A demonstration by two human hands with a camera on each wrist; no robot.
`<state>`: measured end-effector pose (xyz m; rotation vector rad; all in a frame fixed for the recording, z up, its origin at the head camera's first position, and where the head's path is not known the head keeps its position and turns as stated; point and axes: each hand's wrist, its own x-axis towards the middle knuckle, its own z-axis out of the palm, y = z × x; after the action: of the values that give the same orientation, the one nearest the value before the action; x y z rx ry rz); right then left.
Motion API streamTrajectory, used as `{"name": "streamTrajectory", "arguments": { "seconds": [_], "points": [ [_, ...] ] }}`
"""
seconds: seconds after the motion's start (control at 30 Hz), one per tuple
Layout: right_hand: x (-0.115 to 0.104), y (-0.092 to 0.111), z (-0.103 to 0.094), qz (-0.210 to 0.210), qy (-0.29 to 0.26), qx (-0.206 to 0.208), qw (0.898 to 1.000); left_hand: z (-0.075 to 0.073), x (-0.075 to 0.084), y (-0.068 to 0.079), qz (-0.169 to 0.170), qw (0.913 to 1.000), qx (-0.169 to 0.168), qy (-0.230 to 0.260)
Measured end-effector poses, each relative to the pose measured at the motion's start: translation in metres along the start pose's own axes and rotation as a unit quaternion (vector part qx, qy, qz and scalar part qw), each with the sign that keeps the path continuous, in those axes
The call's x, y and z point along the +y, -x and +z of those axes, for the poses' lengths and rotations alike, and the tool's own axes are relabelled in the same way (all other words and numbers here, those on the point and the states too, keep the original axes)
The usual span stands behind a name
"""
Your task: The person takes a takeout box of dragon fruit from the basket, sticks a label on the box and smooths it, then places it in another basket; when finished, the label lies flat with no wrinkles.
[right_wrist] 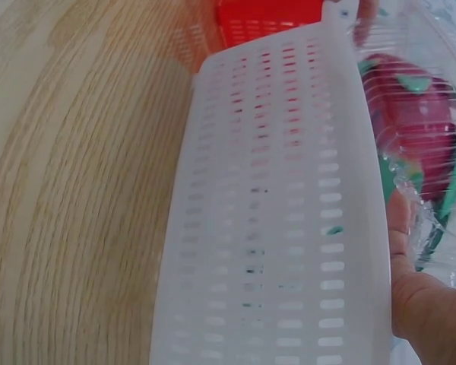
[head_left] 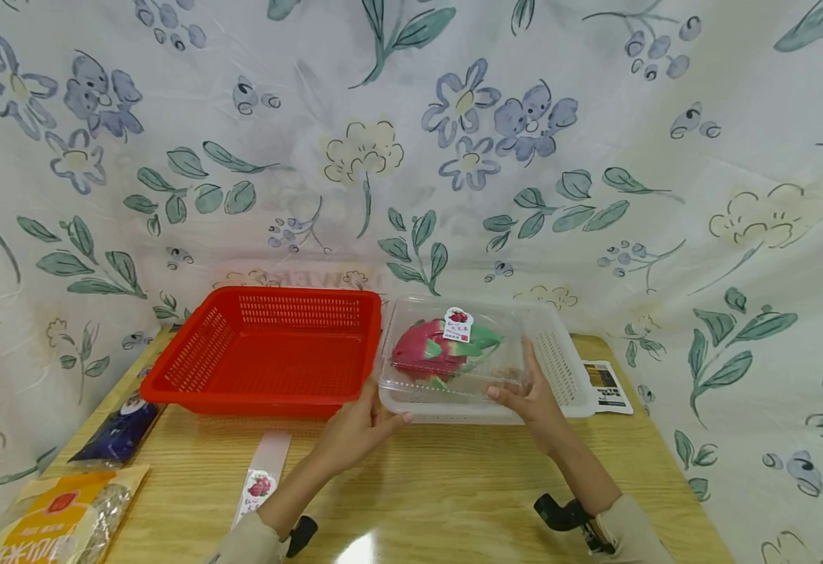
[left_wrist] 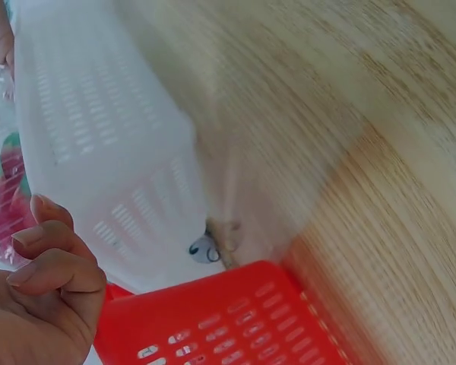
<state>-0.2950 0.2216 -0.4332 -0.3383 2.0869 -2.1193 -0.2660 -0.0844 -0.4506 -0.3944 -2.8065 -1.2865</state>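
Note:
A clear plastic box with a white fruit label sits tilted in the white basket. Through its lid shows a pink dragon fruit with green scales. My right hand grips the box's right end, thumb over the near edge; the right wrist view shows the hand past the basket's rim. My left hand is at the box's near left corner, between the two baskets. Its fingers are loosely bent in the left wrist view, with nothing visibly held; contact with the box is unclear.
A red basket stands left of the white one. Farther left lie a dark blue packet and a yellow bag. A white labelled strip lies in front; a black-and-white packet lies right. Patterned cloth hangs behind.

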Motion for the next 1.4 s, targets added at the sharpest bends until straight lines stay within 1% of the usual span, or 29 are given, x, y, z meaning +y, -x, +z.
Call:
{"name": "streamTrajectory", "arguments": {
  "seconds": [0.17, 0.37, 0.53, 0.63, 0.87, 1.0, 1.27, 1.4],
  "points": [
    [0.001, -0.003, -0.004, 0.003, 0.004, 0.0, 1.0, 0.007, -0.001, -0.005, -0.006, 0.9998, -0.003, 0.017],
    [0.002, -0.006, -0.008, 0.001, 0.01, -0.003, 1.0, 0.014, -0.005, -0.011, -0.007, 0.9981, -0.002, 0.062],
    [0.002, -0.008, -0.012, 0.005, 0.028, -0.004, 1.0, 0.021, -0.01, -0.014, -0.013, 0.9971, 0.003, 0.075],
    [0.001, -0.01, -0.014, 0.007, 0.041, -0.001, 0.999, 0.025, -0.011, -0.015, -0.013, 0.9972, 0.008, 0.073],
    [0.002, -0.012, -0.018, 0.007, 0.05, 0.002, 0.999, 0.034, -0.013, -0.015, 0.003, 0.9976, 0.024, 0.066],
    [0.002, -0.016, -0.02, 0.015, 0.055, 0.004, 0.998, 0.036, -0.013, -0.015, 0.001, 0.9975, 0.031, 0.064],
    [0.001, -0.025, -0.025, 0.02, 0.07, -0.007, 0.997, 0.036, -0.013, -0.016, -0.035, 0.9984, 0.021, 0.04],
    [0.0, -0.029, -0.027, 0.024, 0.079, -0.012, 0.997, 0.036, -0.013, -0.015, -0.035, 0.9986, 0.02, 0.035]
  ]
}}
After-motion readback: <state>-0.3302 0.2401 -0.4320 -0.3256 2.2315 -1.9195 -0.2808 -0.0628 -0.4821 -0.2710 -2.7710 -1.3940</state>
